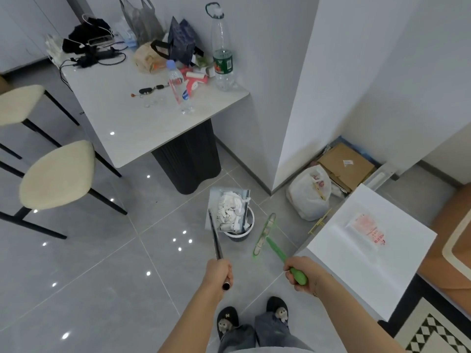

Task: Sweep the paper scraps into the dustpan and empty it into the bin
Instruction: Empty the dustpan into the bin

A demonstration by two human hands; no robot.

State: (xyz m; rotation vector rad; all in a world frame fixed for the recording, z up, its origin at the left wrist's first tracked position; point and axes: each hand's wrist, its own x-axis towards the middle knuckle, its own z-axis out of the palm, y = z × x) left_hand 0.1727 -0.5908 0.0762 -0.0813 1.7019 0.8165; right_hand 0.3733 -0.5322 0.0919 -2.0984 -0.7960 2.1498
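Gripping the dustpan handle, the left hand tilts it (full of scraps) over the bin; the right hand clasps the broom.

Both forearms are bare, no sleeves showing. The right wrist wears a thin bracelet. Grey trousers fall over black slippers, each topped with a small, pale, fluffy animal figure.

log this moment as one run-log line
stage: emptying | left hand: holds long-handled grey dustpan of white paper scraps tipped over small round bin | right hand: holds green brush beside bin
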